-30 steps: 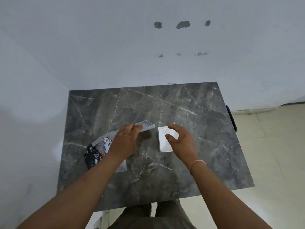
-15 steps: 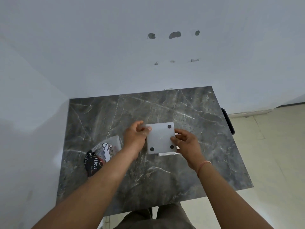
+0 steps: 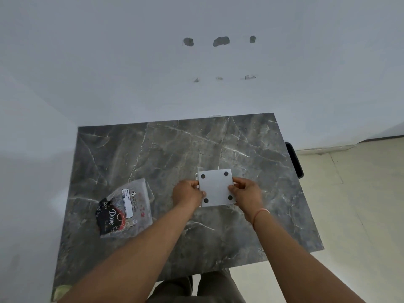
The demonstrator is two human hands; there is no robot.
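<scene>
Work in hand: A person holds a white square panel flat between both hands, just above a table. Judging by the level, two-sided hold, it is being lined up over something below.
Left hand: The left hand is clamped on the panel's left edge, thumb on top and fingers curled under.
Right hand: The right hand pinches the right edge in the same way. An orange thread circles that wrist.
Where the panel is: Over the table's middle, somewhat nearer the right edge than the left.
Panel: Smooth, matte and stiff-looking, probably plastic, with rounded corners. Four round black pads sit one near each corner; they look like feet, so the underside likely faces up.
Beneath it: A thin white rim shows past the panel's left side, perhaps a second piece. Whether the two touch cannot be told.
Table: A rectangular top of dark grey stone pattern with pale veins, polished.
Packet: A crinkled clear plastic packet printed "Dove" lies flat near the left edge, well apart from the hands.
Surroundings: A black object juts out at the table's right edge. A plain pale wall stands behind.
</scene>
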